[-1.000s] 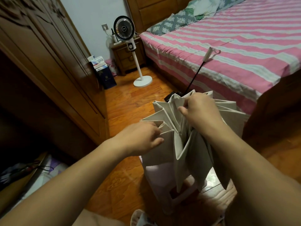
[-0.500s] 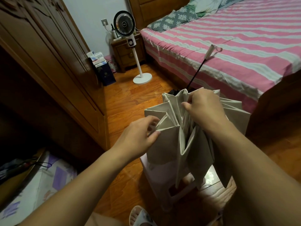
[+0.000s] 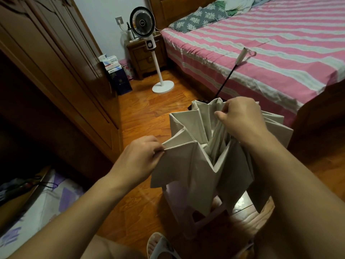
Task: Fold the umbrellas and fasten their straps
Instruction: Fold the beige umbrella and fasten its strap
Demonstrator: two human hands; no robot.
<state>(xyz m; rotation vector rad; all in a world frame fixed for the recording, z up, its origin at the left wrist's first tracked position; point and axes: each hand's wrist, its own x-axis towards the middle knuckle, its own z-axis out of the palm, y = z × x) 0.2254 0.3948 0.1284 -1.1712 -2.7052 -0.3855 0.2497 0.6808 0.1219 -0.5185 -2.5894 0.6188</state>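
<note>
A beige umbrella (image 3: 196, 165) hangs half collapsed in front of me, its canopy bunched into loose pleats. Its black shaft runs up and away to a white handle (image 3: 240, 57) with a pink loop, which lies over the bed. My left hand (image 3: 138, 159) pinches the edge of one pleat on the left and holds it pulled outward. My right hand (image 3: 240, 118) grips a bunch of the canopy fabric near the top of the folds. No strap shows.
A pale plastic stool (image 3: 188, 214) stands under the umbrella on the wooden floor. A pink striped bed (image 3: 270, 40) fills the right. A white pedestal fan (image 3: 145, 23) and a nightstand (image 3: 143, 55) stand ahead, a wooden wardrobe (image 3: 56, 62) at left. A slippered foot (image 3: 160, 245) shows below.
My left hand has taken a pleat edge and drawn it out to the left, spreading that fold. My right hand keeps its grip near the top of the canopy.
</note>
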